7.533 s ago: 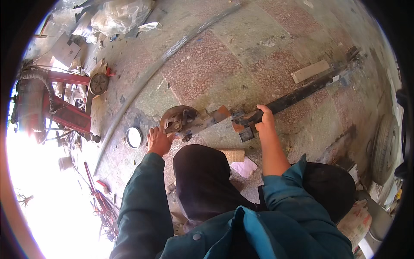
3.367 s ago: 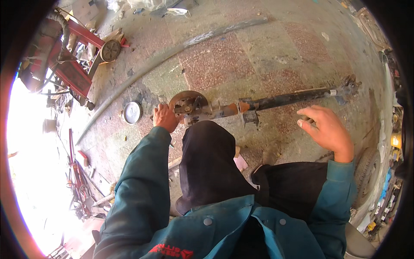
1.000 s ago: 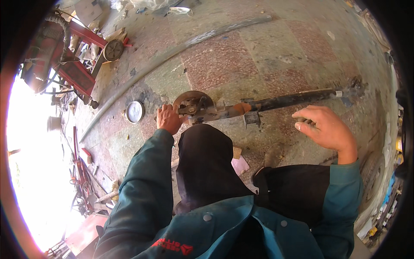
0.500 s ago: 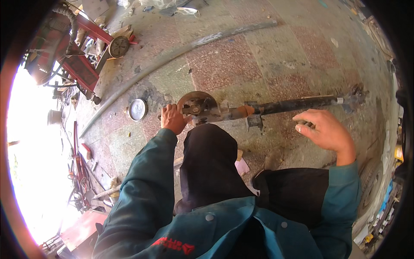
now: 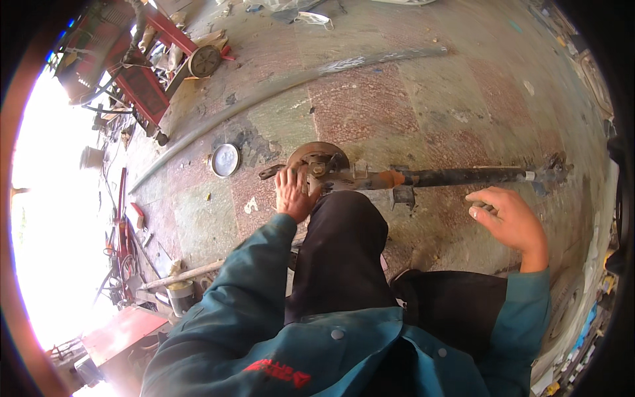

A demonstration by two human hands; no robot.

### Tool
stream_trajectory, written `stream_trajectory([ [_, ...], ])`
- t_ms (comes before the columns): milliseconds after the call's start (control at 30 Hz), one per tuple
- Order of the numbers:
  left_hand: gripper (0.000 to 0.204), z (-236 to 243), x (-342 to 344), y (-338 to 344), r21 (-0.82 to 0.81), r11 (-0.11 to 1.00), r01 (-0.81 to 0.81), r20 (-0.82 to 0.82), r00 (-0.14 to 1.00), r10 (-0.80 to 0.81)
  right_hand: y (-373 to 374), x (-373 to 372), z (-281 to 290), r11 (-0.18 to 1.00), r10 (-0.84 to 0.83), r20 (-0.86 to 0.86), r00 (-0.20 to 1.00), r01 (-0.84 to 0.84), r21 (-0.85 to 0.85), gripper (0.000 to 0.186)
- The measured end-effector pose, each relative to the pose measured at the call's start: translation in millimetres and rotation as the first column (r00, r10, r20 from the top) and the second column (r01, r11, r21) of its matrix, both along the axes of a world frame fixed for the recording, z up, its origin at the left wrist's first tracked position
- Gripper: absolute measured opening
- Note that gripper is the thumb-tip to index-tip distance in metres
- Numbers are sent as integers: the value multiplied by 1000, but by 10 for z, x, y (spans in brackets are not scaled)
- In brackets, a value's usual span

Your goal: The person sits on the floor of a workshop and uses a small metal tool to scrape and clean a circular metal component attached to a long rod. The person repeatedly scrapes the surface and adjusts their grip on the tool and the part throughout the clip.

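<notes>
A long rusty axle shaft (image 5: 456, 176) lies across the stone floor in front of my knees, with a round brake disc hub (image 5: 317, 159) at its left end. My left hand (image 5: 294, 192) grips the hub end just below the disc. My right hand (image 5: 509, 221) hovers a little below the shaft's right half, fingers curled around a small object that I cannot make out. My dark trouser knee (image 5: 340, 231) sits between the two hands.
A small round metal lid (image 5: 225, 159) lies on the floor left of the disc. A red machine frame (image 5: 142, 79) with a wheel stands at the upper left. Metal bars and scrap (image 5: 126, 231) line the left edge. A long pipe (image 5: 311, 73) runs across the floor beyond.
Several seconds ago my right hand rested on the shaft; since then it has lifted off and drawn back. In the last second it drifted slightly lower. My left hand stayed at the hub.
</notes>
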State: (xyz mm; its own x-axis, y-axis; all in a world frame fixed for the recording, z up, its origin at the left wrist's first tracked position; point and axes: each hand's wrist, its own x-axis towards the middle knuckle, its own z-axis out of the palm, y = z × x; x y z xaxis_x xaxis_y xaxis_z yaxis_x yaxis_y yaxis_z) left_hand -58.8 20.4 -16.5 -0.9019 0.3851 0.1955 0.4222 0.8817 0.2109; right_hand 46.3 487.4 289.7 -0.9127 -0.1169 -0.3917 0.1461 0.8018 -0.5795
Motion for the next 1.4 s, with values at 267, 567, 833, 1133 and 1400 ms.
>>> stream_trajectory([
  [267, 68, -572, 905, -150, 175, 937, -301, 263, 932, 250, -96, -67, -51, 999, -30, 81, 996, 28, 25, 38],
  [567, 78, 32, 300, -107, 76, 996, 39, 115, 992, -48, 105, 155, -76, 957, -214, 129, 968, 181, 228, 42],
  [833, 91, 159, -460, -50, -78, 983, 168, 288, 947, -140, 144, 343, -55, 953, -159, -91, 983, 177, 245, 40],
  [1133, 110, -21, -666, 167, -298, 925, 236, 492, 868, -64, 36, 868, 342, 912, -163, -230, 959, 236, 335, 37],
  [1400, 114, -65, -749, 241, -368, 906, 208, 570, 821, 42, -254, 1169, 614, 902, -233, -199, 952, 288, 323, 37],
])
